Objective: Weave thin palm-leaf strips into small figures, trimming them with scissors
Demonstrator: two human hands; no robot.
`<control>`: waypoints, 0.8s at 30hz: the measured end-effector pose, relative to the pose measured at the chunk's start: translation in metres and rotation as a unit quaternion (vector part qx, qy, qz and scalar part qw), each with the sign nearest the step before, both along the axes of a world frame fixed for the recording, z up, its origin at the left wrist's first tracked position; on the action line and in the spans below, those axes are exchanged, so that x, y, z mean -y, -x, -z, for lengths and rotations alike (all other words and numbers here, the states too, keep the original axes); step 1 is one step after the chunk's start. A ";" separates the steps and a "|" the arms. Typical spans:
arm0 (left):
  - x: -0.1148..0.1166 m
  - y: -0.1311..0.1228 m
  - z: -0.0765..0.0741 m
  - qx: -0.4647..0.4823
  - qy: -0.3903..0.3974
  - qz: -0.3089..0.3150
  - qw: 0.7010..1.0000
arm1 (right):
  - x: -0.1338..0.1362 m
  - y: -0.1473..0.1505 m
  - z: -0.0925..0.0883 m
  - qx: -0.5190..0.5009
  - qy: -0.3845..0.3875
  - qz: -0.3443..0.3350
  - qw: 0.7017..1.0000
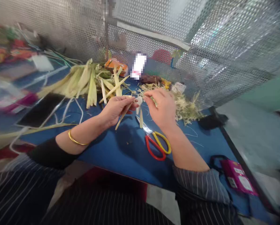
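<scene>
My left hand [117, 109] is closed on narrow dried corn husk strips [123, 117], one hanging down toward the table. A small whitish piece [139, 100] shows at its fingertips; its kind is unclear. Close by on the right, my right hand [162, 107] has its thumb and fingers pinched together near that piece, and what they hold is too small to name. Another pale husk strip [141, 118] points down between the hands. Below them lie scissors [156, 142] with one red and one yellow handle, blades slightly apart.
On the blue table [102, 150] a pile of corn husks [81, 81] lies behind my left hand. Shredded fibres [186, 106] heap behind my right. A dark flat device [41, 109] rests at left, a magenta packet [239, 178] at right. Perforated metal mesh [154, 34] stands behind.
</scene>
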State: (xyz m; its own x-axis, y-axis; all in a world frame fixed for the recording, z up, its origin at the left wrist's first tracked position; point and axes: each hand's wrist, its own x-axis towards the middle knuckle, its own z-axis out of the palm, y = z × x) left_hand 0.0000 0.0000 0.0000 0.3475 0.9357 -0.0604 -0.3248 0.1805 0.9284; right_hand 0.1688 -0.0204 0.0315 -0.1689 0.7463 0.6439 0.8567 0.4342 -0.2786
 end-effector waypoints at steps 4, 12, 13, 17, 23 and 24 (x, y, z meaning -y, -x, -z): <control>-0.001 0.000 -0.001 0.006 -0.003 -0.011 1.000 | -0.002 0.003 0.005 -0.003 0.173 -0.074 0.982; -0.002 -0.003 0.003 0.001 -0.031 -0.033 0.999 | -0.004 0.007 0.019 -0.059 0.196 -0.103 0.973; -0.002 -0.003 0.003 0.004 -0.025 -0.032 0.999 | -0.004 0.007 0.020 -0.052 0.193 -0.099 0.975; -0.002 -0.002 0.002 0.027 0.015 -0.019 0.999 | -0.003 0.006 0.020 -0.031 0.190 -0.068 0.979; -0.001 -0.003 0.000 0.008 -0.005 -0.014 1.000 | 0.002 0.003 0.007 0.028 0.217 -0.068 0.973; -0.001 -0.002 -0.001 0.002 -0.013 -0.013 1.000 | 0.004 0.000 0.003 0.024 0.216 -0.073 0.973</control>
State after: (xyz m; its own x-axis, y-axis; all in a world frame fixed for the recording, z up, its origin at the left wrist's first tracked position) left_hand 0.0025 0.0008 0.0006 0.3241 0.9454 -0.0353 -0.3318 0.1485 0.9316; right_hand 0.1689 -0.0239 0.0288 -0.3161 0.9112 0.2641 0.8110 0.4040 -0.4231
